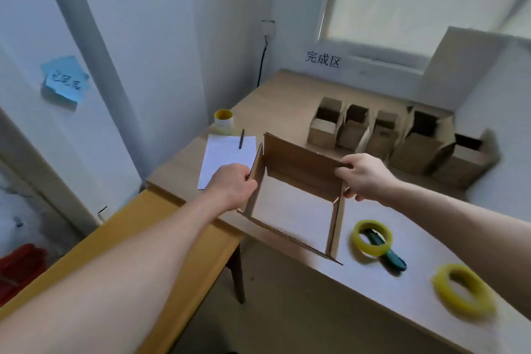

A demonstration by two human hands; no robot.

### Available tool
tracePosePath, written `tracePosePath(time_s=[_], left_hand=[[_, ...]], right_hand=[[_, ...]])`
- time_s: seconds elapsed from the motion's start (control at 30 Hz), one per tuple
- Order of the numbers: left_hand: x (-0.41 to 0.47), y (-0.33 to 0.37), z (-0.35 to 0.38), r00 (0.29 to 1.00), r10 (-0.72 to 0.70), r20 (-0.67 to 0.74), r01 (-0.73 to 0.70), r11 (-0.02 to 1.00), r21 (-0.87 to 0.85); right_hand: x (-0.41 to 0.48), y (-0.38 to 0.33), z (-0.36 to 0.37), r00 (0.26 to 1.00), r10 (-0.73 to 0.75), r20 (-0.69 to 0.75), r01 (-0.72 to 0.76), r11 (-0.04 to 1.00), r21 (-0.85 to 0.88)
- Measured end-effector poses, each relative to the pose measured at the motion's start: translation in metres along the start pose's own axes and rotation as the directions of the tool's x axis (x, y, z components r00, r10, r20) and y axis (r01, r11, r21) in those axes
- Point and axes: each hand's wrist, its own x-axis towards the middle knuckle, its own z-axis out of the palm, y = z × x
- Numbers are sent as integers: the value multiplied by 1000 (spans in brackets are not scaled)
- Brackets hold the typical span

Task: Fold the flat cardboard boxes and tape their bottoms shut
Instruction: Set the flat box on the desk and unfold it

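Now we hold the opened cardboard box (298, 158) just left of the yellow tape roll (357, 238) closest to it, our left hand (232, 184) in a grip wrapped round the left wall and our right hand (363, 177) pinching the far right corner. We should square the walls evenly before closing the bottom flaps, so the seam meets cleanly for taping.

Pen (242, 138) lies on paper sheet (222, 162); blue note (63, 81) on wall (161, 37)

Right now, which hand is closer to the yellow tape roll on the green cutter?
Right. The right hand grips the brown cardboard box beside the tape roll; the left hand holds the box's opposite side.
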Motion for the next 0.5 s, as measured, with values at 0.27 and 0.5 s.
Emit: tracePosePath(time_s=[0.27, 0.5], left_hand=[[110, 33, 71, 964, 89, 250, -101, 994, 37], [185, 75, 113, 875, 234, 424, -269, 963, 23]], right_hand=[[77, 73, -10, 985, 173, -14, -172, 985, 17], [133, 115, -23, 948, 312, -66, -308, 949, 59]])
